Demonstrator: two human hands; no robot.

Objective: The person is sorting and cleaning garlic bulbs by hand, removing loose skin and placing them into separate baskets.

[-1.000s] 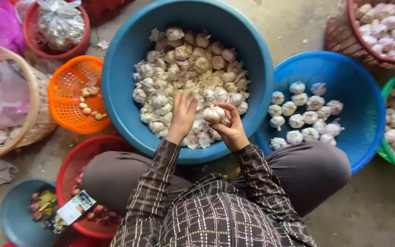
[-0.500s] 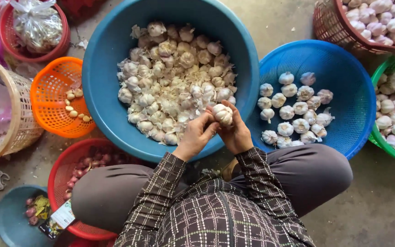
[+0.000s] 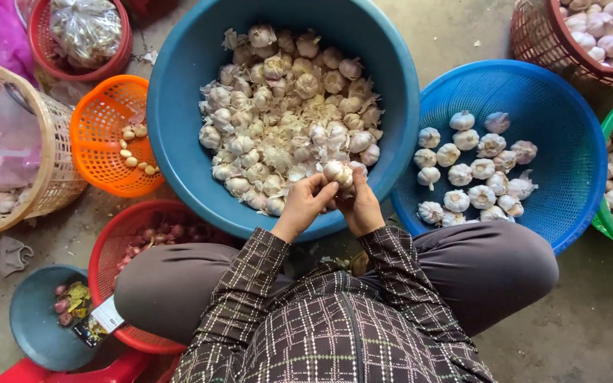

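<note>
Nearest the body, over crossed legs in dark trousers, both hands have drawn back from the heap toward the basin's near rim. The left hand point(image 3: 305, 202) and right hand point(image 3: 360, 206) now clench one garlic bulb point(image 3: 337, 171) between their fingertips, held just above the rim of the big blue basin point(image 3: 179, 142); a second ago the left hand was still down among the bulbs. The work appears to have passed from picking to handling a single bulb (which fingers pull, I cannot tell). Beyond lies the heap of garlic and loose skins point(image 3: 285, 120). To the right, the blue mesh basket point(image 3: 555, 106) holds cleaner bulbs; left, an orange basket point(image 3: 101, 120) holds a few cloves.
</note>
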